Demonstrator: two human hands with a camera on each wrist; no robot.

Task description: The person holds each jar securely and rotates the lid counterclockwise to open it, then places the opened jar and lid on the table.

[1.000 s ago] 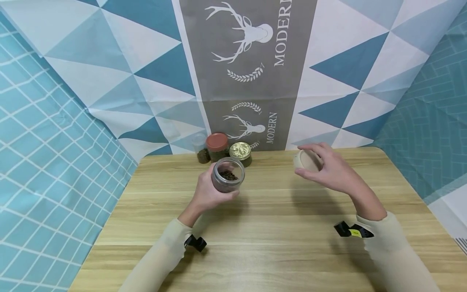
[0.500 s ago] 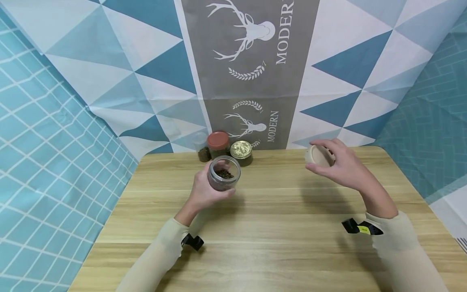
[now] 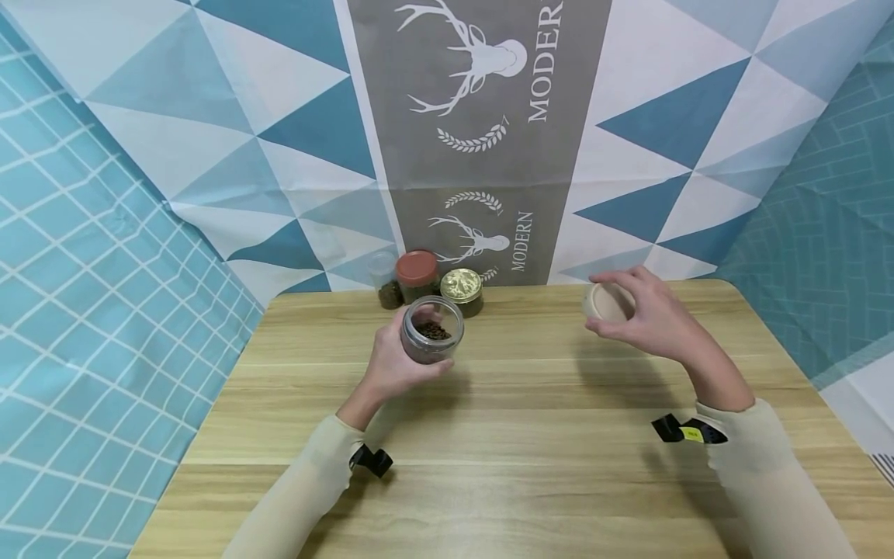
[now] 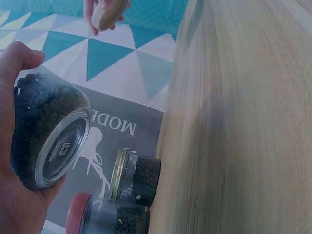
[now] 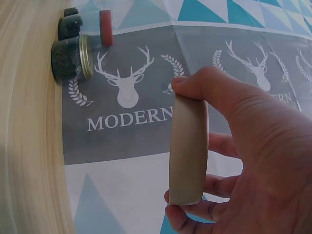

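My left hand [image 3: 393, 353] grips a clear glass jar [image 3: 421, 349] round its side, above the table. Its uncovered mouth tilts toward the head camera, and dark beans [image 3: 433, 331] lie inside. In the left wrist view the jar [image 4: 68, 146] shows its round base and the beans through the glass. My right hand [image 3: 649, 318] holds a beige round lid [image 3: 609, 303] by its edge, well to the right of the jar and raised above the table. Seen edge-on in the right wrist view, the lid [image 5: 187, 151] sits between thumb and fingers.
Behind the left hand, against the patterned backdrop [image 3: 482, 155], stand a red-lidded jar [image 3: 417, 270], a gold-lidded jar [image 3: 462, 287] and a small clear container [image 3: 384, 272] with dark contents. The wooden table [image 3: 531, 466] stretches out in front.
My right hand has shifted to the right with the lid, farther from the jar. My left hand and the jar have moved slightly left.
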